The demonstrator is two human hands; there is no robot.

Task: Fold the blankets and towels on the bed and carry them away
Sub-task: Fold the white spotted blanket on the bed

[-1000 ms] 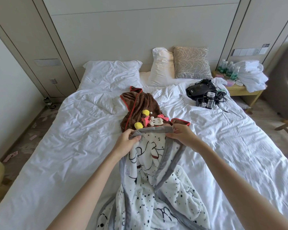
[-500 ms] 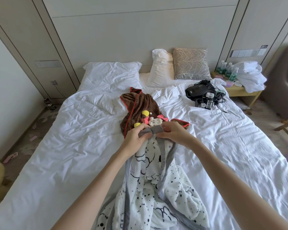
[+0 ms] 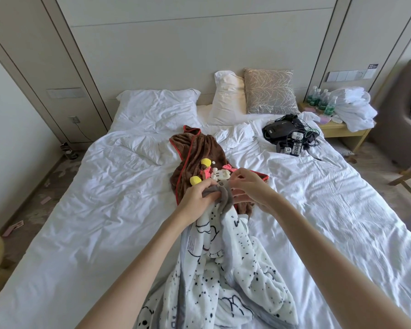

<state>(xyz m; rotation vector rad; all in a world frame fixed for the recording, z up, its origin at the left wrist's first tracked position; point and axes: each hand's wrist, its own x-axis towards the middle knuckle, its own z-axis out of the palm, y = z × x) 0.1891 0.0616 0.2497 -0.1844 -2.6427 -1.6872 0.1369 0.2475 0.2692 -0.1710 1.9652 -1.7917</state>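
Holding up white fleece blanket with black dots and grey edge (image 3: 223, 281), foot end of white bed (image 3: 81, 233). Blanket's long way runs from person up to hands; rest hangs in messy bunch. Left hand (image 3: 196, 198) grips bunched grey edge tight. Right hand (image 3: 250, 189) just beside it, fingers curled, thumb and first finger pinched; can't tell if cloth is in pinch. Hands equally near edge; next move likely slide them apart along it. Middle of bed, past hands: brown fuzzy towel with red trim (image 3: 199, 150), unfolded.
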